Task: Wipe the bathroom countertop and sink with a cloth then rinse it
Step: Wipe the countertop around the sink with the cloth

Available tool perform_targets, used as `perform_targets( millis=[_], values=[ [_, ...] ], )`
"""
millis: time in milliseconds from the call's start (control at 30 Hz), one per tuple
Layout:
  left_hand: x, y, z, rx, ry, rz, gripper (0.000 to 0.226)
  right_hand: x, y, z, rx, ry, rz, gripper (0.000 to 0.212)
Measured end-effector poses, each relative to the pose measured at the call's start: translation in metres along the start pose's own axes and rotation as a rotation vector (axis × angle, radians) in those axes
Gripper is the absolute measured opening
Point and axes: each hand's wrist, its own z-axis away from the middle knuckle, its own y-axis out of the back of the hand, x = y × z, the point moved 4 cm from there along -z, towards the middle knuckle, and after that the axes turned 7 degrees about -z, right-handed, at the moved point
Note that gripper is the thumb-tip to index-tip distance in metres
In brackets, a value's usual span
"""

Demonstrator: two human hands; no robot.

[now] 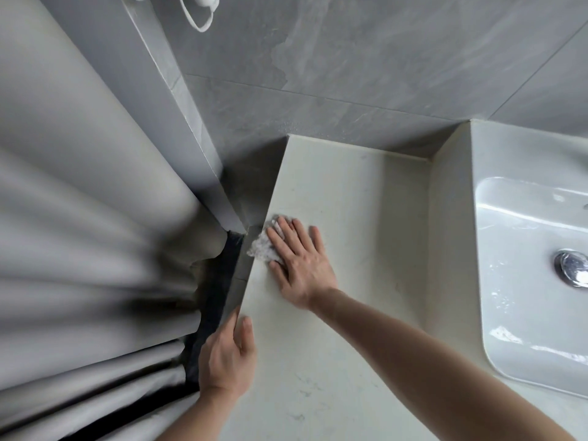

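From the head camera, looking down: the right hand [299,265] lies flat with its fingers straight and spread, pressing a small white cloth [264,246] onto the pale surface [350,218] at its left edge. The cloth is crumpled and shows mostly under and just left of the fingertips, right at the edge.

The left hand [227,354] sits nearer, on the same left edge; its thumb lies on top of the surface and its fingers go down over the side, where they are hidden, so it holds the edge. The two hands are apart, the left one near, the right one farther along the edge.

To the right, a white sink [521,281] is set in the surface, wet and shiny, with a chrome drain plug [572,270]. A grey curtain [79,218] hangs on the left, and grey wall tiles [381,58] stand at the far side.
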Motion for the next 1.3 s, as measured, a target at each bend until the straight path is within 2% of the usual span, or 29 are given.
perform_targets(
  millis=[67,133,367,467,600,800,933,1067,1200,1300],
  values=[
    [-0.001,-0.001,0.000,-0.003,0.009,0.001,0.060,0.011,0.002,0.007,-0.024,0.046,0.008,0.066],
    [-0.002,-0.001,0.001,-0.006,0.017,0.007,0.063,0.032,0.011,0.002,0.001,0.006,-0.004,0.066],
    [-0.003,-0.001,0.001,-0.006,0.014,0.046,0.058,0.155,0.064,-0.005,0.187,-0.542,-0.010,0.069],
    [-0.005,-0.004,0.001,-0.017,0.017,0.044,0.060,0.173,0.070,0.018,0.247,-0.690,0.004,0.073],
    [-0.005,-0.002,0.001,-0.006,0.005,0.052,0.056,0.144,0.051,0.069,0.334,-0.793,-0.029,0.076],
    [-0.011,-0.008,0.000,-0.036,0.016,0.061,0.067,0.069,0.015,0.157,0.342,-0.760,-0.025,0.069],
    [-0.012,-0.011,-0.001,-0.057,0.017,0.078,0.078,0.025,-0.004,0.223,0.283,-0.739,-0.055,0.068],
    [-0.012,-0.009,-0.001,-0.073,0.014,0.114,0.075,0.010,-0.016,0.279,0.228,-0.746,-0.042,0.068],
    [-0.010,-0.006,-0.001,-0.065,-0.004,0.133,0.070,0.008,-0.018,0.290,0.221,-0.792,-0.056,0.069],
    [-0.010,-0.006,-0.002,-0.077,-0.009,0.125,0.065,0.009,-0.015,0.256,0.255,-0.858,-0.099,0.071]
  ],
)
